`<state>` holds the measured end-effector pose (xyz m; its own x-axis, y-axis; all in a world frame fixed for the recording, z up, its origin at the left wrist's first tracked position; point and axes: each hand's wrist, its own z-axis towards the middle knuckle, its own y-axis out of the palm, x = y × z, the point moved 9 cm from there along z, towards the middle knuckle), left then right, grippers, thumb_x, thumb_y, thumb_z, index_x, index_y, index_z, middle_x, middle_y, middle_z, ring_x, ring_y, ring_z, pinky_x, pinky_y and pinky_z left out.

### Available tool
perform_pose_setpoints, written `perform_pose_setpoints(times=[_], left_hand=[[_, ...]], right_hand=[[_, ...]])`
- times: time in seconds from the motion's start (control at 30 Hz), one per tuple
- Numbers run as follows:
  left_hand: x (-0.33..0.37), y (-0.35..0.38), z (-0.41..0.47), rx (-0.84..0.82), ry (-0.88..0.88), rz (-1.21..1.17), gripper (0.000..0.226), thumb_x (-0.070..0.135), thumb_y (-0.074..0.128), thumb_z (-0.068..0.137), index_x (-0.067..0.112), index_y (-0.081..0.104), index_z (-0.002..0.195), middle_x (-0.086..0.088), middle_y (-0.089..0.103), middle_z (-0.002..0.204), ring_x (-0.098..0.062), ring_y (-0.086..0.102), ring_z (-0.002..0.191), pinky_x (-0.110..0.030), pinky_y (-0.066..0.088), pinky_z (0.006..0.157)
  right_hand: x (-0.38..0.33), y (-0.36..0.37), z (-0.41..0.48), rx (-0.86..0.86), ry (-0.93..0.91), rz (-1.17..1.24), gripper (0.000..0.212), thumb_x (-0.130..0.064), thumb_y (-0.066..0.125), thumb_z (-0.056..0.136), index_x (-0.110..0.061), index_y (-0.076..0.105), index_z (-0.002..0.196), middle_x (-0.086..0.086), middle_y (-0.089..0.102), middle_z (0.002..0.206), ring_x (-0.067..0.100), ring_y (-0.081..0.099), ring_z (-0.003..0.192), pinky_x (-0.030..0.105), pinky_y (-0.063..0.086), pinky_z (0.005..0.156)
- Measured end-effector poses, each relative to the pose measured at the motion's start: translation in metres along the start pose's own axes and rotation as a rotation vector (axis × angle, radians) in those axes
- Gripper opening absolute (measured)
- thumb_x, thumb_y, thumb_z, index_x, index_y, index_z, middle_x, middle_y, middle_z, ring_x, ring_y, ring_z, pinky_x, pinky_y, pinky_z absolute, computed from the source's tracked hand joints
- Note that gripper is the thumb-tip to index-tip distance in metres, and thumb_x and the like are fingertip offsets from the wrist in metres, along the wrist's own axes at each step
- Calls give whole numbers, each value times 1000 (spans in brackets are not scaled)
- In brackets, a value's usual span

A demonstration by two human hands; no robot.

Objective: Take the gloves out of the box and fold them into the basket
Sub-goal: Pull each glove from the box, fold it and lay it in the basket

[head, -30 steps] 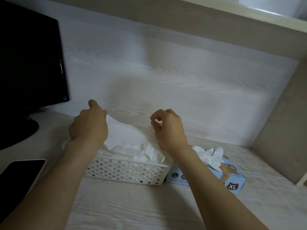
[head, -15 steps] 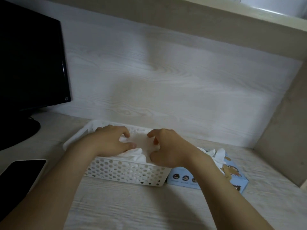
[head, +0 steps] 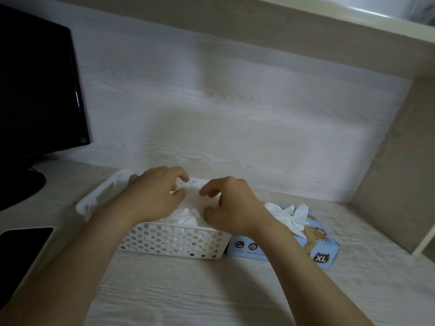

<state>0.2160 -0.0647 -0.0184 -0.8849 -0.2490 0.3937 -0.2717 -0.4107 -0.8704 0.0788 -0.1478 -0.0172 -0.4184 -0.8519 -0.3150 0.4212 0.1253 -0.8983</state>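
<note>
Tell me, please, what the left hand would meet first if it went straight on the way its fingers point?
Most likely the far rim of the basket, just beyond the left hand; behind that stands the back panel. Depth is unclear from one view.

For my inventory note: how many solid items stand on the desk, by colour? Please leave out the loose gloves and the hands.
White: 1, the basket
Blue: 1, the box
Black: 2, the monitor and the phone
Total: 4
</note>
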Motion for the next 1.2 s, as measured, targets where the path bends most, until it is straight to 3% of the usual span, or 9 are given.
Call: perform_pose_setpoints(times=[0.17,0.33,0.47,0.57,0.73,0.87,1.07,1.2], left_hand=[[51,-8,-10,270,198,-163,19,26,58,100,33,74,109,16,71,85,-4,67,76,-36,60,77],[92,5,-25,291,388,-113,15,33,58,101,35,71,107,21,63,78,-2,60,69,-20,45,66],[113,15,-35,313,531,3,13,37,59,97,31,71,99,20,62,80,-2,54,73,-29,47,78],[124,27,-40,262,584,-6,24,48,64,89,30,74,102,19,66,88,-1,56,80,-27,46,84],[131,44,-42,157,595,87,36,62,58,88,33,73,103,19,59,102,-3,51,95,-27,43,91],[133,51,-39,105,588,141,39,65,54,86,36,74,104,22,63,113,-3,51,106,-31,42,98],[139,63,-31,42,566,261,37,65,47,88,44,63,114,20,58,90,-6,42,95,-32,38,95],[137,72,-28,-25,533,270,40,63,51,93,45,59,128,20,57,106,-9,44,102,-34,38,99]], right_hand=[[14,-31,-25,373,-33,76,25,-16,65,90,-23,79,109,-7,70,100,6,60,88,7,41,76],[55,-56,-51,489,48,35,28,-8,66,80,-23,75,103,-9,66,89,9,61,84,31,53,76],[80,-64,-67,500,94,31,28,-28,69,75,-28,72,103,-13,63,92,4,60,88,27,51,76],[97,-59,-73,459,146,88,35,-40,67,74,-31,74,108,-14,65,99,2,62,93,24,52,78],[116,-47,-77,431,198,185,12,-34,76,86,-36,79,97,-14,71,86,1,65,84,15,47,68],[117,-48,-76,484,180,184,12,-30,70,91,-33,79,86,-11,70,78,6,65,75,31,55,68],[108,-61,-86,716,69,123,14,-31,68,92,-29,82,96,-8,65,94,6,62,85,42,56,76],[106,-65,-89,796,35,157,13,-25,62,98,-23,75,100,-10,65,97,8,62,89,49,55,80]])
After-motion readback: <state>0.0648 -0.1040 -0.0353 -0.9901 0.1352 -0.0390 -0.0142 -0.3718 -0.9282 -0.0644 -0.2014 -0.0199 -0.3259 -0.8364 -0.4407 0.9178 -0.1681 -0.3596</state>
